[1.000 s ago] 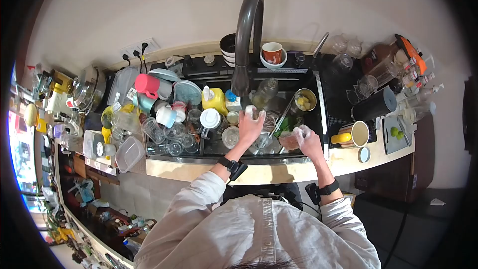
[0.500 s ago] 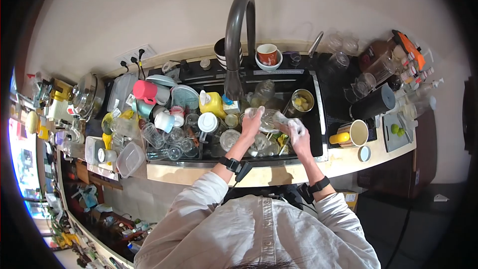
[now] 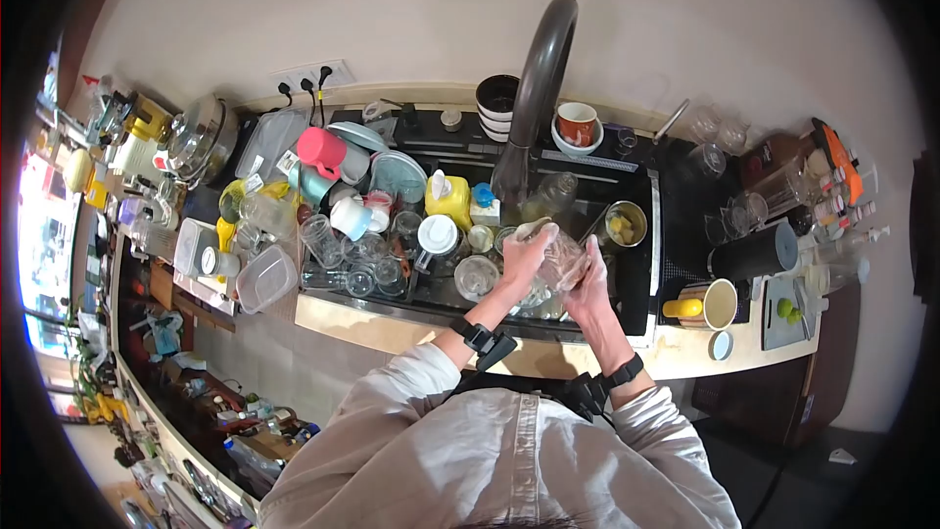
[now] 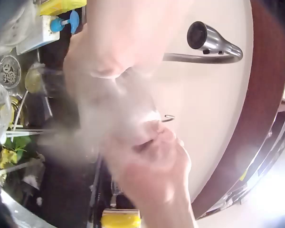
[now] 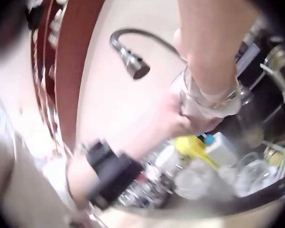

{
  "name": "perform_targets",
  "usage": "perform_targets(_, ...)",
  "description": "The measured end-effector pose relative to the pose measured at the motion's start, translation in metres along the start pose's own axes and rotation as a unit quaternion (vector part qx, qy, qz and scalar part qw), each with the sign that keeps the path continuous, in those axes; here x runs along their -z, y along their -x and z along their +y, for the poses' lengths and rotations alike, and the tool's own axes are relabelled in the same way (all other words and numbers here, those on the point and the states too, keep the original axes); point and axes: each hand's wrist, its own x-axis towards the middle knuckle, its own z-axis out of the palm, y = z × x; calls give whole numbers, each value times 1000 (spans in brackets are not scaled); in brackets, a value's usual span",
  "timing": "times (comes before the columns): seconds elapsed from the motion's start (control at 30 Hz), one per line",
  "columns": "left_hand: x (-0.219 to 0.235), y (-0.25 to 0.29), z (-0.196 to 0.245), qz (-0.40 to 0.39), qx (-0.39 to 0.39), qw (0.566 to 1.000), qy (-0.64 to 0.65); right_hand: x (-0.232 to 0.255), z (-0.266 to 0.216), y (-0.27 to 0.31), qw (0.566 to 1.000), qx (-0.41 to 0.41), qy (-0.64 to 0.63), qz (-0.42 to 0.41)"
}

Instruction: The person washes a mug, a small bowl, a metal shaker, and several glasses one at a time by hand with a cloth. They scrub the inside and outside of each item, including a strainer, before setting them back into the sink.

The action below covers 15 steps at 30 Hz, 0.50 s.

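Both hands have come together since the previous head frame, closing on a clear vessel (image 3: 560,263) that they now hold between them over the sink (image 3: 632,286); the head view has also shifted, so the dark faucet (image 3: 540,73) appears farther right. The left forearm angles up and inward from a pale, creased sleeve (image 3: 426,372), with a black strap around the wrist, and the left hand (image 3: 527,255) lies on the vessel's left side, fingers curled round it. Opposite, the right hand (image 3: 587,292) comes from lower right, wrist bent inward, thumb raised, gripping the other side; its remaining fingers are partly hidden, and the wrist views are too blurred to show where each fingertip rests. The vessel looks rounded, thin-walled and see-through, held tilted, with whitish smears on it; its exact material cannot be told. Just beyond the right hand, a round metal pot (image 3: 625,224) holds yellowish pieces. Left of the hands stand a glossy yellow bottle (image 3: 447,200) with a white top and a white-lidded container (image 3: 437,233), beside a crowded group of smooth, transparent glasses (image 3: 360,260). A red cup (image 3: 576,122) sits in a pale rounded bowl (image 3: 578,148) behind the sink.
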Motion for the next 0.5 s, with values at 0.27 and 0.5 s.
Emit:
perform_targets(0.27, 1, -11, -8, 11, 113, 992, 59, 18, -3, 11, 523, 275, 794, -144)
perform_targets(0.5, -4, 3, -3, 27, 12, 997, 77, 7, -6, 3, 998, -1, -16, -59)
